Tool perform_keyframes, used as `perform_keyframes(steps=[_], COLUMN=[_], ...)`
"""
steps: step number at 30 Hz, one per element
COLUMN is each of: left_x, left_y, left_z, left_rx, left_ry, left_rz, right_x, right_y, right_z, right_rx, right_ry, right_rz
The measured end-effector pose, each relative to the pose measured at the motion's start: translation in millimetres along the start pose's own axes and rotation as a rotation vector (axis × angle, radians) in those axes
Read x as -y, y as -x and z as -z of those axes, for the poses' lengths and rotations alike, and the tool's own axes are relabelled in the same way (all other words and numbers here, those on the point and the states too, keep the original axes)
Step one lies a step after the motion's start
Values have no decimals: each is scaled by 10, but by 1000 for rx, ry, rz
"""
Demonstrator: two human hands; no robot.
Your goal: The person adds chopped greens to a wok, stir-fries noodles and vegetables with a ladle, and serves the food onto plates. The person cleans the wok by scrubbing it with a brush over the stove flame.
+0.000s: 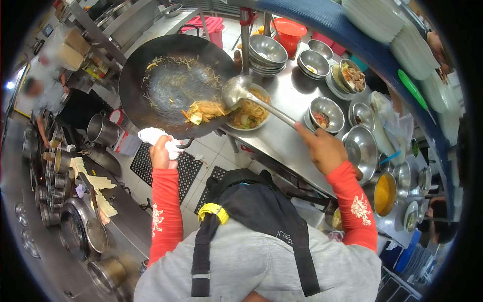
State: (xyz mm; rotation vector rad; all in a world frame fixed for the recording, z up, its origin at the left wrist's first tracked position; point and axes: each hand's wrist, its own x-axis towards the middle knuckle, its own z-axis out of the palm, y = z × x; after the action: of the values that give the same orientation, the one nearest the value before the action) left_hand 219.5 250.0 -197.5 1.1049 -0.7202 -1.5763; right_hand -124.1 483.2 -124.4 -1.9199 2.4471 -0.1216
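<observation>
A large dark wok (136,95) is tilted towards a bowl, with noodles and vegetables (205,110) gathered at its lower right side. My left hand (163,152) is closed on a folded white cloth (153,136) at the wok's near handle (185,144). My right hand (322,148) grips the long handle of a metal ladle (236,92). The ladle's head is at the wok's right rim, above the left side of the bowl of food (249,117), which sits at the steel table's edge. The ladle partly hides the bowl's contents.
Metal bowls (268,50) and more bowls with ingredients (327,115) stand on the steel table (297,156). An orange-filled pot (385,194) is at the right. Pots (103,128) and a stove line the left, where another person (48,90) stands. White plates (375,17) fill an upper shelf.
</observation>
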Motion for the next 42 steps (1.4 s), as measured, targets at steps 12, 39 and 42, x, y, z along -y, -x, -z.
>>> perform_keyframes(steps=[12,39,42], left_x=[6,-60,-86], left_y=[-147,-24,-17], left_z=[-36,147,188], left_rx=[-20,-27,-38], left_ry=[15,90,88], left_rz=[29,-36,-10], right_x=[-146,-61,208], right_y=[415,179,-4], right_z=[0,-667,-914], right_rx=[-94,-177,-225], right_ry=[-121,-169,-277], right_rz=[-82,2,27])
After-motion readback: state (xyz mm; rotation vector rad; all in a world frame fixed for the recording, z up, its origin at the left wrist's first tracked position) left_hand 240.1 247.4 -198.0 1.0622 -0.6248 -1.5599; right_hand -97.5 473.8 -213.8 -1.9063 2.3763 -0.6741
